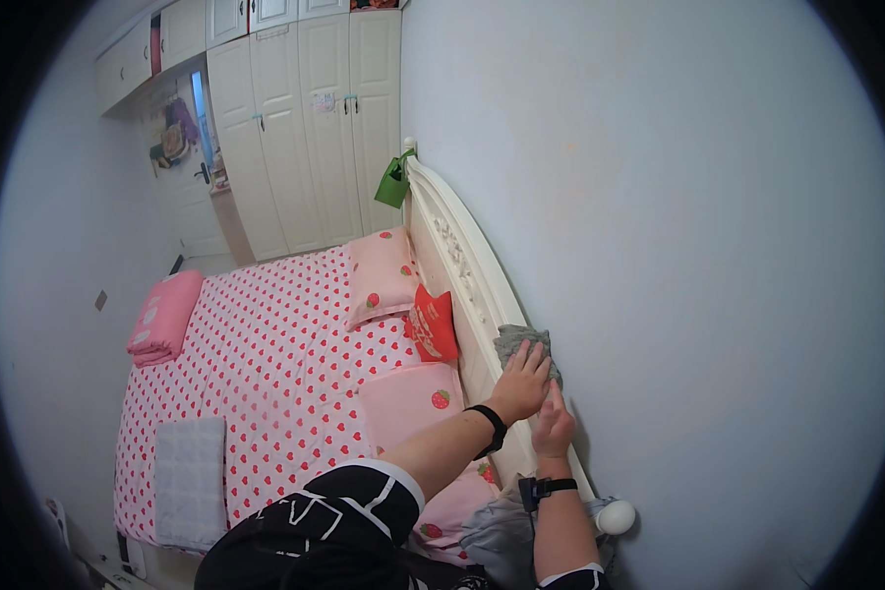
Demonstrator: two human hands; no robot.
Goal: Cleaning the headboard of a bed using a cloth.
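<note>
A crumpled grey cloth (pixel 518 341) lies over the top rail of the cream headboard (pixel 463 228). My left hand (pixel 523 380) rests on the cloth, its extended fingers pressing it to the rail. Just below and to the right is my right hand (pixel 554 426), with one finger pointing up at the cloth's lower edge and the others partly curled. Whether it grips part of the cloth cannot be seen. Both wrists wear black bands. Beside the headboard stands a red cushion (pixel 434 324), near a pink strawberry-print pillow (pixel 383 276).
The bed (pixel 280 391) has a heart-print sheet, a folded pink quilt (pixel 166 317) and a folded grey-white blanket (pixel 190 479). A green bag (pixel 393 184) hangs at the headboard's far post. Grey fabric (pixel 498 527) lies near its round knob (pixel 615 518). The wall runs close behind.
</note>
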